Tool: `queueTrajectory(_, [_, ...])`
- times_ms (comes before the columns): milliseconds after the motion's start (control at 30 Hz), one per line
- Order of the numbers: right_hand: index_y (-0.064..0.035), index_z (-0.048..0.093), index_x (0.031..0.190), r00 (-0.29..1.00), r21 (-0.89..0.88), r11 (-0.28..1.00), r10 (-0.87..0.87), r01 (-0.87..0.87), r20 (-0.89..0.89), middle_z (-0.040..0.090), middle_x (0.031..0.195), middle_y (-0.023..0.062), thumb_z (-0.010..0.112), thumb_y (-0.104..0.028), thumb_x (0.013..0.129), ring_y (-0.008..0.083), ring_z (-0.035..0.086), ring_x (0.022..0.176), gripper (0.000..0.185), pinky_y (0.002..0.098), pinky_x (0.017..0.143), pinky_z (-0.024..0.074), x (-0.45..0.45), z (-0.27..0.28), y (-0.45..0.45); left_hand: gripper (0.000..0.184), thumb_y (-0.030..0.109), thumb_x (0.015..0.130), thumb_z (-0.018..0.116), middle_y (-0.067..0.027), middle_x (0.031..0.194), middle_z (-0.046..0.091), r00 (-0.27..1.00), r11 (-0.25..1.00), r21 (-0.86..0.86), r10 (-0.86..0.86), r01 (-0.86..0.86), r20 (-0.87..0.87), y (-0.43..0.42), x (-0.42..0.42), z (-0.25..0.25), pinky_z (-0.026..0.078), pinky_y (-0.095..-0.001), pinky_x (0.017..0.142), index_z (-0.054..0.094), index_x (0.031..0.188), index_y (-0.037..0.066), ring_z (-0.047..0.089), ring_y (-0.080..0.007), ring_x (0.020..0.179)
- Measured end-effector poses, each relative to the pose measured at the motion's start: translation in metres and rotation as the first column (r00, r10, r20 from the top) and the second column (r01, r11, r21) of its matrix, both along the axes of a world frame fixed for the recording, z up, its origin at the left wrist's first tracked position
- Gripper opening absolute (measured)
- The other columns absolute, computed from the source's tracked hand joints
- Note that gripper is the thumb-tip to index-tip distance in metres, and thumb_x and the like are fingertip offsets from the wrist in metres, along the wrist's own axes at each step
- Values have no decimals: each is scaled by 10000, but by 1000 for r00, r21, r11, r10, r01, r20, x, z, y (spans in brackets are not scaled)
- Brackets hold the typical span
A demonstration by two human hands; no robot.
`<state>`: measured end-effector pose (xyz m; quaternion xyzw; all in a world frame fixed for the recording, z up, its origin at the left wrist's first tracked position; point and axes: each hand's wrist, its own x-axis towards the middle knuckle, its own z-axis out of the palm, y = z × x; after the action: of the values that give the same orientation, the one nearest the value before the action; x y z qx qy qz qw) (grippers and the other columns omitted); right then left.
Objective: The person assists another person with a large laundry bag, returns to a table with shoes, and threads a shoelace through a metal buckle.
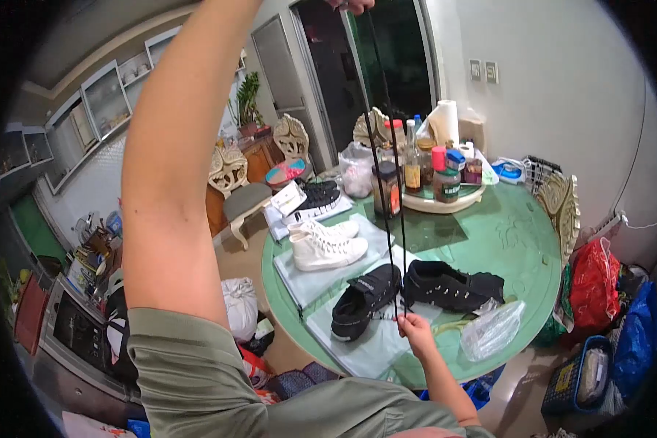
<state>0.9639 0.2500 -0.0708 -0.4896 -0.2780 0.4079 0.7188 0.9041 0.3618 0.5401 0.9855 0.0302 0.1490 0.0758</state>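
Observation:
A long black shoelace (404,241) hangs in two strands, stretched upright between my hands. My left hand (354,5) is raised to the top edge of the view, mostly cut off, with its fingers closed at the upper end of the lace. Low over the table, my right hand (416,332) pinches the lower end. Right behind it are two black sneakers, one angled toward me (363,301) and one on its side or turned away (451,286); no laces show clearly in them. Pale sheets (328,321) lie beneath.
The round green glass table (518,241) also bears white high-top sneakers (328,248), another black pair (317,196), a crumpled clear plastic bag (493,332), and a turntable (445,206) with jars and bottles. Carved chairs surround it. Bags and a blue basket (577,379) stand right.

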Motion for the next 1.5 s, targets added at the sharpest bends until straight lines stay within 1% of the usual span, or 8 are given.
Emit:
queueTrajectory(200, [-25,612,847,999,-59,998,13,-10,34,472,596,-48,535,-166,829,45,385,533,162,191,494,311,-2,-8,3,496,63,689,665,-127,874,601,995,995,-74,-72,67,-73,14,1,-3,479,-275,679,429,1111,-50,591,-182,758])
queueTrajectory(333, [-27,467,1146,836,64,979,-201,196,511,503,1096,49,642,-86,728,136,465,990,457,270,834,382,11,15,-3,537,41,660,677,-109,849,597,986,990,-81,-124,116,-108,4,-3,-52,472,-267,668,424,1128,-35,588,-158,753])
queueTrajectory(467, [7,494,1108,917,256,941,-289,220,274,553,1030,87,563,-136,796,161,515,943,350,280,827,403,18,87,-19,526,-24,624,659,-57,900,575,955,950,144,-289,278,65,3,-10,-184,478,-234,617,491,1108,92,572,-112,687])
queueTrajectory(733, [-11,543,839,987,178,973,-156,149,29,554,765,-15,566,-104,793,36,473,701,107,175,611,364,-35,129,-38,674,-31,629,636,-74,1197,456,939,932,-138,-341,334,-32,-23,-48,-384,485,-309,684,365,1213,167,569,-255,834])
queueTrajectory(1000, [-24,549,751,982,37,985,-171,168,86,531,687,-20,543,-79,792,35,446,621,69,180,555,355,-45,110,-28,567,-59,640,606,-69,1212,454,958,932,-221,-275,287,86,-23,-63,-437,488,-278,641,437,1149,125,573,-216,833])
queueTrajectory(1100, [-29,546,750,981,62,979,-195,195,-6,523,675,-11,527,-79,806,46,441,603,77,188,558,358,-43,106,-27,482,-12,627,666,-86,1114,524,914,862,-409,-135,299,383,-19,-65,-453,470,-256,678,509,1080,37,569,-158,845])
queueTrajectory(1233, [-35,541,808,971,127,967,-202,219,-131,533,694,6,513,-101,826,77,472,634,74,206,606,375,-47,102,-27,293,8,614,699,-77,839,586,926,744,-628,32,229,377,-13,-72,-470,446,-224,655,598,889,-8,558,-131,758])
queueTrajectory(1500, [-32,543,814,975,72,982,-165,177,-151,528,697,9,553,-74,793,82,458,625,48,222,567,370,-44,104,-26,230,44,626,699,-82,784,597,921,782,-598,84,176,381,-11,-76,-466,434,-236,570,609,832,-5,555,-151,668])
